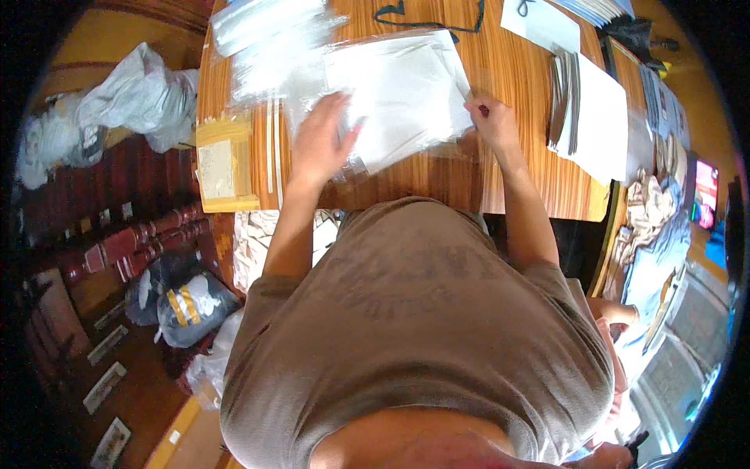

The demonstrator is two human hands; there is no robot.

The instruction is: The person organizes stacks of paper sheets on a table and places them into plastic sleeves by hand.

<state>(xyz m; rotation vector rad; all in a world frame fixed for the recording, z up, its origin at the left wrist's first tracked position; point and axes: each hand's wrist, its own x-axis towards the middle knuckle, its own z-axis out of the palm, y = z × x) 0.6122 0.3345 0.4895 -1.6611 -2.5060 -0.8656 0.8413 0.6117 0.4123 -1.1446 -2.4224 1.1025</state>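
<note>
Head view: a white sheet in clear plastic (398,98) lies flat and slightly askew on the wood-grained table (516,70), just in front of the person and between the two hands. The right hand (492,123) is at its right edge, fingers curled in, with thumb and forefinger drawn narrow and pinching that edge; most of the sheet stretches away to the left of this grip. The left hand (322,139) is spread at the sheet's left side, thumb well apart from the fingers, palm down over the plastic. It is blurred, so I cannot tell how firmly it presses, but its fingers are not closed around anything. Loose plastic juts out along the sheet's lower edge, near the left wrist.

Beyond the left hand, a heap of clear plastic sleeves (273,47) spreads over the far left of the table and reaches the sheet's left side. A black cord (469,30) lies just past the sheet's far edge. To the right, well apart from the right hand, rests a stack of white sheets (600,109). A yellowish block (223,164) sits at the table's near left corner, beside pale strips (273,152).
</note>
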